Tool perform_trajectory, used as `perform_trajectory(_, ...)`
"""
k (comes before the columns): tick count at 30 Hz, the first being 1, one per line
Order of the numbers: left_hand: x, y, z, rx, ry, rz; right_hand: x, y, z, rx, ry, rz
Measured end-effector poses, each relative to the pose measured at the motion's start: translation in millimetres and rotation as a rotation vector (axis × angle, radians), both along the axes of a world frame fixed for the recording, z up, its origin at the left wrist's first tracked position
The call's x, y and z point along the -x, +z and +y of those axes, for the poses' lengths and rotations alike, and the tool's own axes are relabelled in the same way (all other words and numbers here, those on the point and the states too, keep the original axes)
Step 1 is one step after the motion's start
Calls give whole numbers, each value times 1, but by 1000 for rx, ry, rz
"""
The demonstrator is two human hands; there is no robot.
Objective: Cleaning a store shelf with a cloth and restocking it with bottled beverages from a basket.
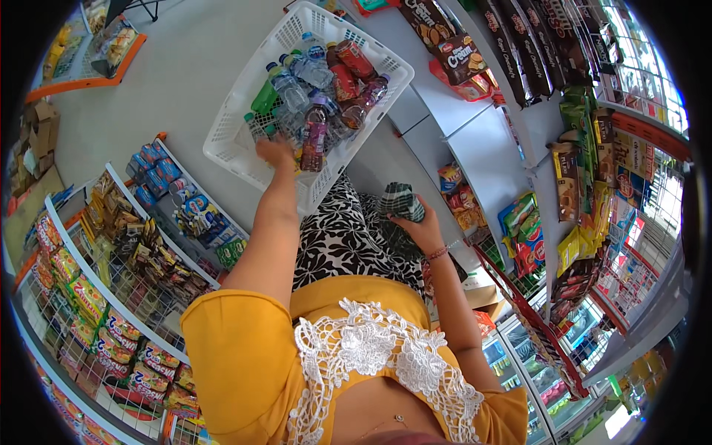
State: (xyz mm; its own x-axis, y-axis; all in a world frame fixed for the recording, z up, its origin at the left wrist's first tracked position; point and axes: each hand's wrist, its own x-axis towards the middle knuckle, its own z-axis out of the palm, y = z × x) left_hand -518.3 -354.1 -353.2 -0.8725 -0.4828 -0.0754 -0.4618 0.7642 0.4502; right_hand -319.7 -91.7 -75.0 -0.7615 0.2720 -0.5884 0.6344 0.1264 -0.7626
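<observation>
A white perforated plastic basket [222,119] holds several drink bottles, among them clear water bottles [290,92], a green bottle [265,98] and a purple-capped bottle with a purple label [315,136]. A red can [356,58] lies at its far right. My left hand [275,152] reaches into the basket's near left part, beside green-capped bottles; its fingertips are partly hidden, and whether it grips anything cannot be told. Close to my lap, my right hand [414,219] holds a bunched dark green and white checked cloth [401,201], whose lower part hangs down.
Shelves [478,133] with biscuit packs [459,58] rise on the right. Wire shelves on the left hold snack packets [86,297] and small blue packs [161,172]. Cardboard [41,133] stands at far left, and glass-door coolers [534,367] at lower right.
</observation>
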Motion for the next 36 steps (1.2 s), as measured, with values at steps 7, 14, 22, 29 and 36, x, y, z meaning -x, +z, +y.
perform_trajectory(7, 31, -8, -39, 50, -135, -48, -16, -9, 2, 34, -19, -97)
perform_trajectory(14, 108, 11, 17, -276, 219, -146, 3, -11, -16, -43, 29, -189)
perform_trajectory(22, 114, -14, -11, -486, 71, -281, 12, -37, -17, 34, 153, -136)
perform_trajectory(29, 110, 37, -48, -110, -267, -262, 39, -3, -22, -75, 203, -80)
perform_trajectory(36, 18, 133, -98, -859, -123, -648, 44, 8, -16, -31, -54, -95)
